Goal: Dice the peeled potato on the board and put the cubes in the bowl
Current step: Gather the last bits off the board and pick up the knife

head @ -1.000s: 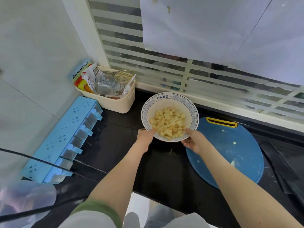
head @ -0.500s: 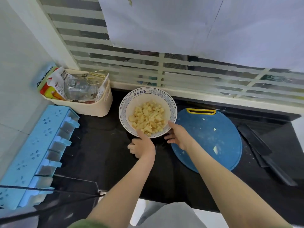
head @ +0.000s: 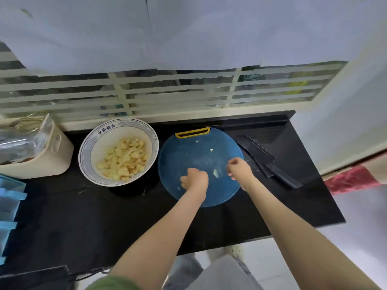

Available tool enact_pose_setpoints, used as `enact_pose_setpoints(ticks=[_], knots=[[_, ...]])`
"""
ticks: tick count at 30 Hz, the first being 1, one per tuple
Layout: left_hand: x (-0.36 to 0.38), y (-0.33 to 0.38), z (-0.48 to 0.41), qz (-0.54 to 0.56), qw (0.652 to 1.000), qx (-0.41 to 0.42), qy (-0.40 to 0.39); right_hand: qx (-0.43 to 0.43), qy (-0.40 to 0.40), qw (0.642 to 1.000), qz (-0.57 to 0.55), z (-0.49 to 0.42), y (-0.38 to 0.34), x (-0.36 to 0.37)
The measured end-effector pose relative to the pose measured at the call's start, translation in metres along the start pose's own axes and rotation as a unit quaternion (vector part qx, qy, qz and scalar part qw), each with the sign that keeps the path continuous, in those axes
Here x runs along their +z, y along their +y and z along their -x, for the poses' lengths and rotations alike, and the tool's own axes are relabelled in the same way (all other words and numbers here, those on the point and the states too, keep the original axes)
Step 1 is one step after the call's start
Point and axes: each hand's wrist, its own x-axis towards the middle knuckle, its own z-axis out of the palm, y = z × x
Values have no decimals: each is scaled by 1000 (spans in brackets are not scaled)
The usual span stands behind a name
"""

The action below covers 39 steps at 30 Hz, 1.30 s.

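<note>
One black counter, one blue board on it. One bowl sits just left of the board, heaped with potato cubes. A dark knife lies right of the board. Both my hands are over the board: left hand curled like a fist, right hand with fingertips bunched. I can't tell if either grips anything. One scrap lies between them, and there are two crumbs farther up.

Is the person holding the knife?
No, the black knife lies on the counter beside the blue cutting board, while the left hand and right hand are over the board.
</note>
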Motion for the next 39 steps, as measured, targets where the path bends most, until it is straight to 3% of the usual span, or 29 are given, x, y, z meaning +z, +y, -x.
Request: enact_pose_setpoints(ticks=[2, 5, 9, 12, 16, 23, 32, 39], knots=[[25, 3, 2, -18, 1000, 14, -8, 6, 73, 994, 87, -10, 22, -36], [71, 9, 5, -21, 997, 62, -40, 24, 154, 956, 250, -22, 55, -88], [134, 19, 6, -2, 996, 27, -88, 7, 89, 927, 363, -43, 86, -132], [175, 33, 4, -5, 994, -9, -107, -63, 6, 952, 299, -65, 98, -153], [211, 44, 6, -69, 997, -22, -35, -127, -1, 968, 218, -71, 99, -172], [252, 66, 6, -234, 969, 52, 62, -39, 11, 991, 127, -87, 111, -198], [254, 75, -3, -309, 950, 29, -25, -5, -8, 999, -31, -89, 113, -201], [193, 83, -11, -260, 959, 100, -61, 15, -65, 990, -123, -78, 98, -202]])
